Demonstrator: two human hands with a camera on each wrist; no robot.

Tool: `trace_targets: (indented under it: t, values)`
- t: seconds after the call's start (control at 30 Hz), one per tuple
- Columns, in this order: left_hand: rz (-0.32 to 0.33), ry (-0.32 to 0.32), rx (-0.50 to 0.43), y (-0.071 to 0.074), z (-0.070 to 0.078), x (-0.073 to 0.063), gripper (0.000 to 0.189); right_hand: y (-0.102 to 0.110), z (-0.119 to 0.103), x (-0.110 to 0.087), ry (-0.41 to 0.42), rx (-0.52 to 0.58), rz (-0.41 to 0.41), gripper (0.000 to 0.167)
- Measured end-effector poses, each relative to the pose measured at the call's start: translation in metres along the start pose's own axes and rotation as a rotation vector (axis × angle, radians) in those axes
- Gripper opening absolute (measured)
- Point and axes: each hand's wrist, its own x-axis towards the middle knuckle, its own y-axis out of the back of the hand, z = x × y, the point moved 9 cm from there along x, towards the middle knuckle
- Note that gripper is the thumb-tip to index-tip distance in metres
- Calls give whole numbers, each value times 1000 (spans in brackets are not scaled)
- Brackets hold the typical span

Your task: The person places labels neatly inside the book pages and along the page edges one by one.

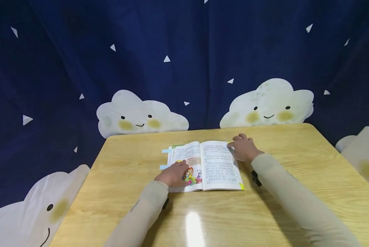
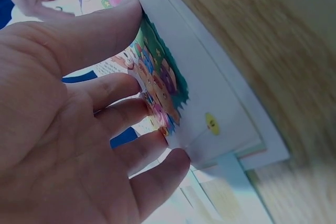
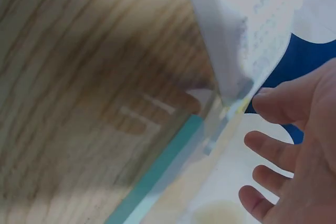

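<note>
- Tabletop, pale yellow wood-grain; far edge across mid-frame, rounded corners at upper left and upper right; surface extends left, right and below the book.
- Book, open, white pages with printed text; lies flat at the centre of the frame, spine near vertical, well apart from the side edges.
- Tabs, two, light blue; project past the book's left edge onto the wood.
- Curtain, dark blue with white triangles and smiling clouds; fills the top of the frame behind the tabletop.
- Sleeves, two, off-white; enter from lower left and lower right, converging on the book.
- Left hand; palm down over the lower left page, beside a coloured cartoon illustration; thumb set apart, fingers extended, resting on the page, gripping nothing.
- Right hand; at the book's upper right corner, partly over the edge; fingers loosely spread, thumb at the page edge; no pinch visible, contact there cannot be told.
</note>
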Motion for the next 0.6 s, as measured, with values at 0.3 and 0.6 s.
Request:
trace_targets:
  t: [0.3,0.6]
  values:
    - [20,3,6,2,-2,-1,52,-17,-1,4,-55,8,-131,39]
    - [24,-8,3,2,0,1,49,-14,15,-1,-83,134,-78,48]
